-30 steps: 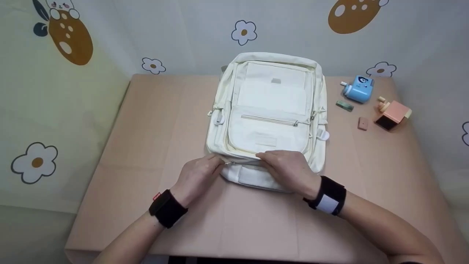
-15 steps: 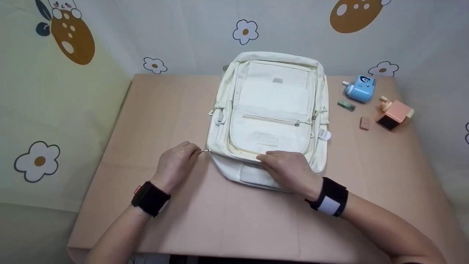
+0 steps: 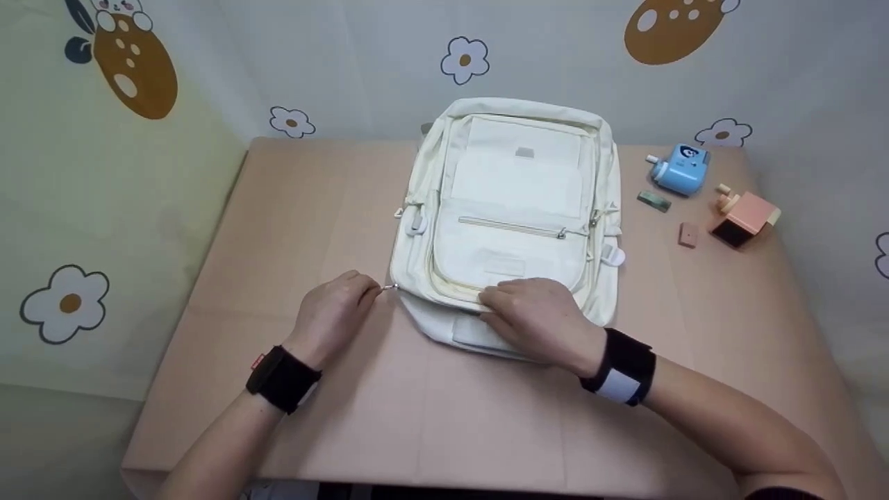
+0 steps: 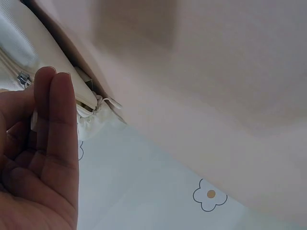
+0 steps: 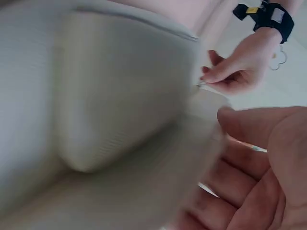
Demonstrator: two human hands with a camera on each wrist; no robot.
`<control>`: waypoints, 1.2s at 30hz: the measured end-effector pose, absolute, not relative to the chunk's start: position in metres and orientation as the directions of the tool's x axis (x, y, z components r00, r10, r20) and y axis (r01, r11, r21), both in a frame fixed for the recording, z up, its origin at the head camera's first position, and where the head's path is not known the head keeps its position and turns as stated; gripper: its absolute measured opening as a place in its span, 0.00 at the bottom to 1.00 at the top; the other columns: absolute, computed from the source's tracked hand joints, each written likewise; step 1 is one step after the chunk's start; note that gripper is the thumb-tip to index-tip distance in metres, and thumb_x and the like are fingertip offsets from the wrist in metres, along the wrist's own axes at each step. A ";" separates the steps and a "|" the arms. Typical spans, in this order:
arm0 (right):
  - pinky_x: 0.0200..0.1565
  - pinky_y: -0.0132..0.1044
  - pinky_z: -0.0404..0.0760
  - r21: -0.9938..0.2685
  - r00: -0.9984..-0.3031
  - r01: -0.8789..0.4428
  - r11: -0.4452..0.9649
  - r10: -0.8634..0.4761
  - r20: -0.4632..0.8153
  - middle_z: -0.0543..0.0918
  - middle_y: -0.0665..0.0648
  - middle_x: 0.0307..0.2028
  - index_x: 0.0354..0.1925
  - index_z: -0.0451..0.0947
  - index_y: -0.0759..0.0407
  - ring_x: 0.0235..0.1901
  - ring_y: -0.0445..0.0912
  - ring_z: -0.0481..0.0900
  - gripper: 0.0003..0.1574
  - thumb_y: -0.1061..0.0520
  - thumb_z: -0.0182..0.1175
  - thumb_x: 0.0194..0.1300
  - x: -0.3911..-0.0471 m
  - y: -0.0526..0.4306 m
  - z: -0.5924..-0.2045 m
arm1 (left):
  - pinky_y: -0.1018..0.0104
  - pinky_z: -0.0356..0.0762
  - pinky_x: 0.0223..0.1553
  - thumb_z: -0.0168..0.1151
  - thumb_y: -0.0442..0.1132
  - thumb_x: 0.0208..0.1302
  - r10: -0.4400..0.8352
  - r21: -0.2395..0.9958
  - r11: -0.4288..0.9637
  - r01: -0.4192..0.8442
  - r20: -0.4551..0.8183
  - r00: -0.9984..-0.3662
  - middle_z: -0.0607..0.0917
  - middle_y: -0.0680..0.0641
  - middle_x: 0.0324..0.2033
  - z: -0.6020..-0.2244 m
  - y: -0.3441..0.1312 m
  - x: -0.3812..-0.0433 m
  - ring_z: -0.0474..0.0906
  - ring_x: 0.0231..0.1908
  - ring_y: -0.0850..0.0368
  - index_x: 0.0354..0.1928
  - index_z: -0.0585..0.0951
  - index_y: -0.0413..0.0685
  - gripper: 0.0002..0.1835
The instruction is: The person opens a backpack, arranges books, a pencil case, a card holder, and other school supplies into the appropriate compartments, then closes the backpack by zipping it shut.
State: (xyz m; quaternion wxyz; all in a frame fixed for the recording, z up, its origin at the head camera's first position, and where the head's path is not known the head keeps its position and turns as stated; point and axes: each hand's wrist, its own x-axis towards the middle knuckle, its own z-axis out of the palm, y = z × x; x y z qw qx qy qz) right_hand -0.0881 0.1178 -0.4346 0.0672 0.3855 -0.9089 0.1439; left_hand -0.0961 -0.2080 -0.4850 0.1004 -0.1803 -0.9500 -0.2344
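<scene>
A cream backpack (image 3: 517, 180) lies on the table, front pockets up and its near edge toward me. At its lower left corner my left hand (image 3: 333, 312) pinches a metal zipper pull (image 3: 390, 287). In the left wrist view, two fingers of the left hand (image 4: 60, 120) extend beside the zipper slider (image 4: 23, 77). My right hand (image 3: 545, 319) grips the bag's near edge, right of its middle. Seen from the right wrist, the thumb of that right hand (image 5: 268, 163) presses the blurred fabric (image 5: 129, 81), with the other fingers curled behind it.
Right of the bag stand a blue crank pencil sharpener (image 3: 680, 170) and a pink one (image 3: 746, 219). A small green block (image 3: 653, 201) and a small pink block (image 3: 687, 235) lie near them. Behind the table (image 3: 292, 229) hangs a patterned curtain (image 3: 368, 62).
My left hand has drawn the zipper pull leftward to the bag's lower left corner and has stayed there over the last half second. The right hand has shifted slightly along the edge.
</scene>
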 end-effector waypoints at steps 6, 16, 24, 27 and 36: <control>0.46 0.48 0.82 -0.132 -0.671 -0.742 0.658 -0.724 0.163 0.88 0.56 0.46 0.51 0.83 0.60 0.46 0.53 0.85 0.22 0.45 0.66 0.69 -0.095 0.091 -0.415 | 0.58 0.81 0.33 0.66 0.35 0.69 0.301 0.418 0.817 0.397 0.278 -0.912 0.85 0.53 0.31 -0.485 -0.209 -0.096 0.83 0.33 0.57 0.38 0.88 0.49 0.04; 0.36 0.43 0.80 0.128 -0.602 -0.783 0.608 -0.794 0.090 0.82 0.55 0.31 0.34 0.83 0.60 0.33 0.51 0.79 0.22 0.42 0.71 0.60 -0.105 0.051 -0.424 | 0.58 0.81 0.30 0.67 0.35 0.68 0.303 0.391 0.830 0.398 0.284 -0.910 0.85 0.53 0.30 -0.487 -0.208 -0.095 0.83 0.31 0.58 0.37 0.88 0.48 0.03; 0.21 0.40 0.75 0.225 -0.581 -0.774 0.592 -0.805 0.117 0.80 0.54 0.28 0.34 0.83 0.60 0.24 0.48 0.79 0.02 0.63 0.65 0.60 -0.106 0.050 -0.434 | 0.58 0.81 0.27 0.68 0.35 0.68 0.311 0.350 0.837 0.421 0.329 -0.892 0.86 0.55 0.29 -0.485 -0.210 -0.098 0.84 0.29 0.58 0.37 0.89 0.50 0.03; 0.18 0.41 0.74 0.208 -0.584 -0.776 0.595 -0.803 0.116 0.81 0.54 0.29 0.36 0.83 0.59 0.24 0.48 0.80 0.03 0.63 0.65 0.61 -0.106 0.050 -0.435 | 0.58 0.79 0.25 0.68 0.36 0.68 0.314 0.335 0.839 0.429 0.345 -0.884 0.85 0.54 0.28 -0.485 -0.211 -0.102 0.83 0.28 0.58 0.37 0.88 0.50 0.03; 0.18 0.42 0.76 0.192 -0.585 -0.780 0.596 -0.803 0.115 0.81 0.54 0.29 0.35 0.83 0.59 0.24 0.47 0.80 0.02 0.62 0.64 0.62 -0.105 0.050 -0.437 | 0.56 0.81 0.28 0.66 0.39 0.71 0.291 0.332 0.859 0.389 0.308 -0.906 0.86 0.52 0.30 -0.481 -0.214 -0.124 0.84 0.31 0.56 0.38 0.88 0.50 0.05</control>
